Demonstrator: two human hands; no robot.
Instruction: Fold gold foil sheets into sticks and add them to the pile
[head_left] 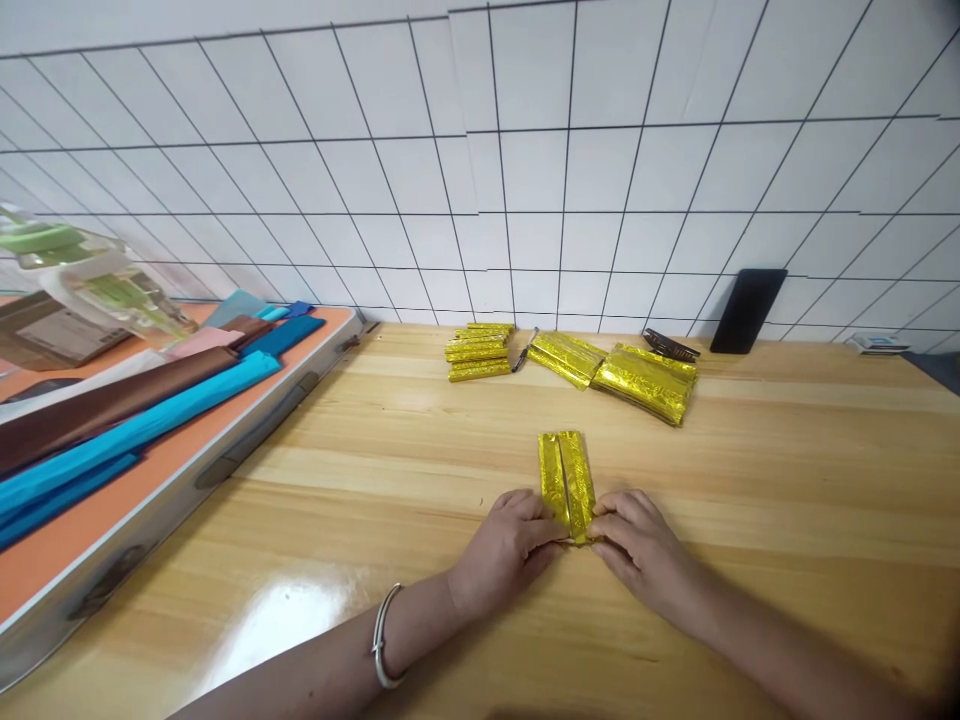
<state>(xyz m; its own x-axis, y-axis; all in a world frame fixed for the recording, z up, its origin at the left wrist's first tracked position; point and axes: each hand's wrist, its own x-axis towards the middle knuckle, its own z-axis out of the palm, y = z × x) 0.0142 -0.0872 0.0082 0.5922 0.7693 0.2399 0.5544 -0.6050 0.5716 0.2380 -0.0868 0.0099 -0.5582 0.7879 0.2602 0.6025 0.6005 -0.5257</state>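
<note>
A shiny gold foil paper [576,475] lies on the wooden table in front of me, its two long sides folded inward to meet at a narrow middle gap. My left hand [514,535] pinches its lower left corner, fingers closed. At the lower right corner my right hand [637,540] grips the same paper, thumb below and fingers on top. The near edge of the paper looks slightly turned up between the two thumbs. Fingertips hide part of both lower corners.
Rolled gold papers [478,352], a pen [524,352] and two gold foil stacks [566,357] lie toward the wall. Behind them are a dark hair clip [670,346] and a leaning black phone [748,311]. Left, an orange-topped box [225,415] bears blue and brown folded sheets [135,410].
</note>
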